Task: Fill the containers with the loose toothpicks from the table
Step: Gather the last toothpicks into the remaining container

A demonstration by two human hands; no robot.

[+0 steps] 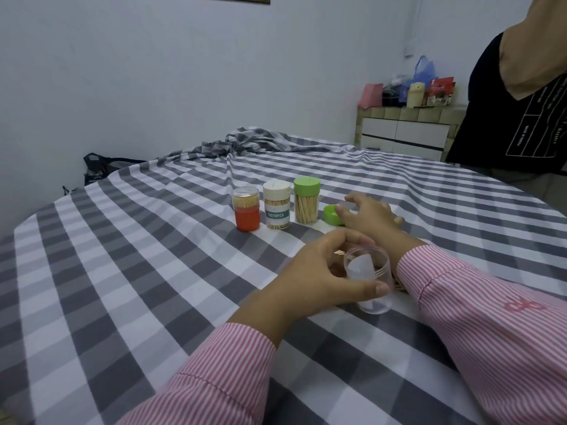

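My left hand (319, 271) is wrapped around a clear, lidless plastic container (372, 279) that stands on the checked cloth. My right hand (365, 219) reaches past it, its fingers on a loose green lid (332, 214). A few loose toothpicks (399, 285) peek out between the container and my right sleeve; most are hidden. Behind stand three filled containers in a row: an orange one (246, 213), a cream-lidded one labelled TOOTHPICK (277, 209), and a green-lidded one (306, 204).
The grey and white checked cloth (153, 256) covers the whole table and bunches up at the far edge. Another person in a black shirt (506, 111) stands at the far right. A cabinet with bags stands behind.
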